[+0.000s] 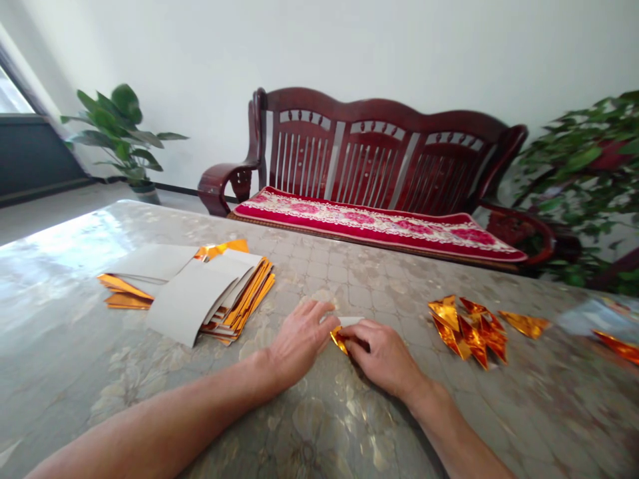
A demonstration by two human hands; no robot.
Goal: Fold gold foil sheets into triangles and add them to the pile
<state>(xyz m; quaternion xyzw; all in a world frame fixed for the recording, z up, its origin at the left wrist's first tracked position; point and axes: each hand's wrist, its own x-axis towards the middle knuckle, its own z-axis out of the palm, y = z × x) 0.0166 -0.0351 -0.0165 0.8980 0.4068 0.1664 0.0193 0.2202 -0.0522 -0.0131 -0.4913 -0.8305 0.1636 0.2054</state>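
A small sheet of gold foil paper (339,339), partly folded with its pale back showing, lies on the table between my hands. My right hand (382,356) pinches it between thumb and curled fingers. From the other side my left hand (302,339) presses and grips its edge, fingers close together. Much of the paper is hidden under the fingers. To the left lies a stack of foil sheets (194,299), mostly pale side up with gold edges. Several folded gold paper pieces (472,332) with pointed ends sit in a pile to the right.
The table (309,426) has a patterned, shiny cover. At its right edge are a clear plastic bag (596,316) and another gold piece (619,346). Behind stands a dark red wooden bench (344,133) with a red floral cushion (369,223). Potted plants (120,126) flank it.
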